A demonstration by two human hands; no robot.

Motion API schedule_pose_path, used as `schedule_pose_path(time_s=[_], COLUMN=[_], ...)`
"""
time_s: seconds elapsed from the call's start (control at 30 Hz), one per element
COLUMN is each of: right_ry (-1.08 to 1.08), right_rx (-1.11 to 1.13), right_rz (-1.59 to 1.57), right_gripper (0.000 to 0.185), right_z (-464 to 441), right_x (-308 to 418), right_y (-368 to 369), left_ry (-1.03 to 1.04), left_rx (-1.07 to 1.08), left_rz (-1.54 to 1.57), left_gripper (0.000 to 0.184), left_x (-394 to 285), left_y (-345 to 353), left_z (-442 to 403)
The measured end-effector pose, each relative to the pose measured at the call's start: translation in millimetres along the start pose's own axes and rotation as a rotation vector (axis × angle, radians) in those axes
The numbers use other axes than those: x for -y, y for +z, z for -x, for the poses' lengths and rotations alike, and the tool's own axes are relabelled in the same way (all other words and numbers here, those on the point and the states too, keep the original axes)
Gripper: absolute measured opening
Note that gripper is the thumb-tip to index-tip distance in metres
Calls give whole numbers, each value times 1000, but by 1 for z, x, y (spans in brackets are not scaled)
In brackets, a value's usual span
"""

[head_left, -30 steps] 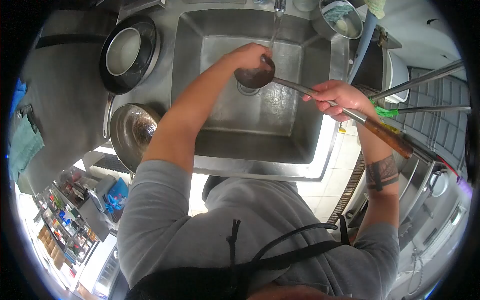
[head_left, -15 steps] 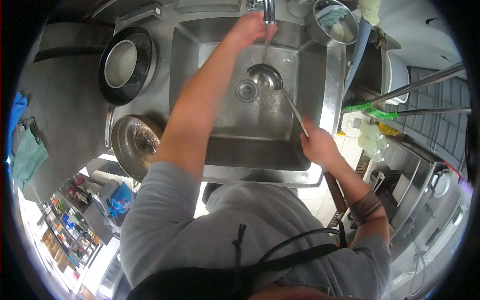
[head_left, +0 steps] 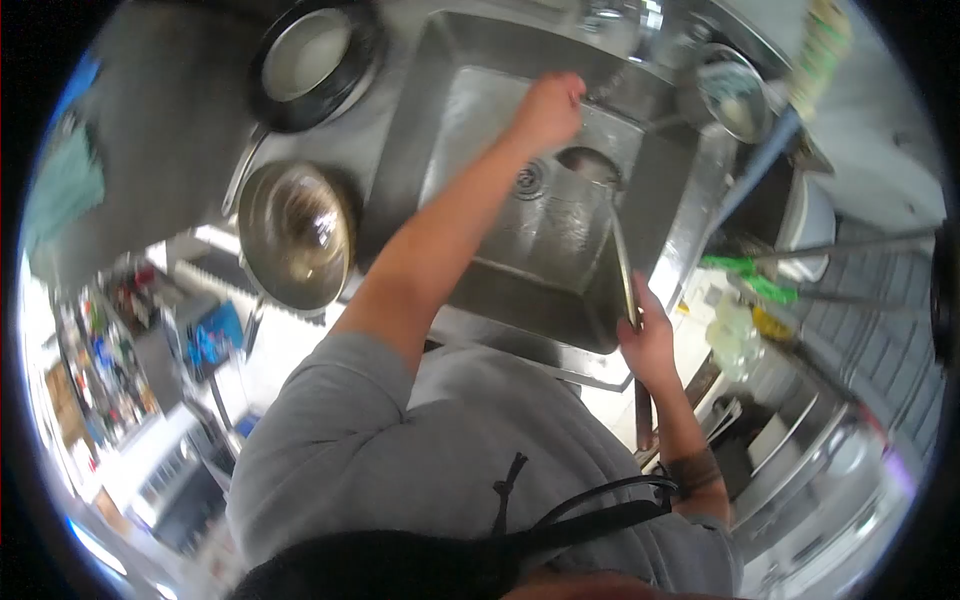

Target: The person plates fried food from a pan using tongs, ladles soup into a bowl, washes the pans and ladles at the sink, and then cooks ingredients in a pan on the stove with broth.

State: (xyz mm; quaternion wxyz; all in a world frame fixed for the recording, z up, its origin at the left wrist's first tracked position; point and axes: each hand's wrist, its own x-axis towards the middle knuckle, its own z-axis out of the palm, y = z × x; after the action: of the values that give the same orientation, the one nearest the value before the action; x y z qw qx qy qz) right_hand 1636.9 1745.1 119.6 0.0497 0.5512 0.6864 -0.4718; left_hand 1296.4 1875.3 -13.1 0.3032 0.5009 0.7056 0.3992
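My right hand [head_left: 648, 338] is closed round the long handle of a metal ladle [head_left: 622, 250] at the sink's near right side. A brown length, in line with the handle, shows below that hand. The ladle's bowl hangs low in the steel sink [head_left: 410, 150], right of the drain [head_left: 528, 180]. Above the far part of the basin, my left hand [head_left: 550, 112] has its fingers curled in. What it holds, if anything, is hidden. The tap [head_left: 650, 22] is behind it, blurred. Wet streaks shine on the sink floor.
Left of the sink are a black pan [head_left: 368, 50] with a pale bowl [head_left: 305, 55] inside and a worn frying pan [head_left: 295, 240]. A metal pot [head_left: 765, 110] holding a scouring cloth stands at the right back corner. Beside it leans a blue-handled tool [head_left: 755, 165].
My view has turned and shifted. My left hand has come away from the tap toward the basin's middle and its fingers are curled. The right hand keeps hold of the ladle.
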Motion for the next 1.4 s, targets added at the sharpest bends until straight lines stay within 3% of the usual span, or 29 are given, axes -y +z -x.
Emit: schedule_pose_path(time_s=[0.07,0.13,0.17,0.27,0.3,0.33,0.37,0.4,0.43,0.5,0.53,0.6,0.63,0.7,0.8,0.97,1.17,1.23,1.3,1.33,1.4], right_ry=[274,-51,-76,-103,-123,-55,12,2,35,173,150,204,185,172,148,79,-95,-111,-135,-144,-214], right_rx=[170,37,52,-13,-11,-31,-54,-71,-69,104,94,-1,-17,-69,-139,-280,-423,-443,-446,-434,-313], right_rz=[-193,84,99,251,259,108,-43,-336,-463,-369,-362,-446,-435,-453,-544,-688,-634,-681,-796,-876,-1018], right_gripper=[59,54,54,53,53,54,55,52,34,14,14,9,9,9,11,21,18,16,15,16,22], right_z=[9,13,12,14,18,25,32,41,47,49,51,64,70,86,114,161,194,193,188,186,177], right_x=[2,-32,-30,-33,-26,-15,-6,-4,-7,-20,-19,-12,-12,-17,-7,8,4,3,11,21,44], right_y=[4,15,14,19,21,23,28,40,54,68,78,94,102,122,143,166,161,154,149,146,135], left_ry=[-31,-218,-337,81,77,-207,-361,-487,-563,-785,-781,-963,-952,-631,-430,-267,-222,-418,-569,-431,-603], left_rx=[-119,-130,-91,-458,-624,-669,-754,-709,-682,-385,-411,-349,-367,-509,-612,-732,-562,-332,42,3,300], left_rz=[-142,-250,-372,-484,-589,-628,-684,-854,-1023,-1035,-1025,-788,-768,-940,-1023,-968,-903,-618,-298,-199,97], left_gripper=[13,12,14,7,14,25,38,49,57,42,42,24,24,18,16,13,22,32,45,54,57], left_x=[-17,-38,-52,-37,-23,-21,-20,-9,15,64,72,78,77,75,80,74,39,11,5,40,1], left_y=[-38,-78,-106,-190,-218,-250,-282,-310,-325,-348,-358,-357,-355,-349,-335,-313,-313,-314,-315,-292,-290], left_z=[90,169,208,327,365,397,418,442,467,505,504,500,503,511,519,507,463,440,414,403,404])
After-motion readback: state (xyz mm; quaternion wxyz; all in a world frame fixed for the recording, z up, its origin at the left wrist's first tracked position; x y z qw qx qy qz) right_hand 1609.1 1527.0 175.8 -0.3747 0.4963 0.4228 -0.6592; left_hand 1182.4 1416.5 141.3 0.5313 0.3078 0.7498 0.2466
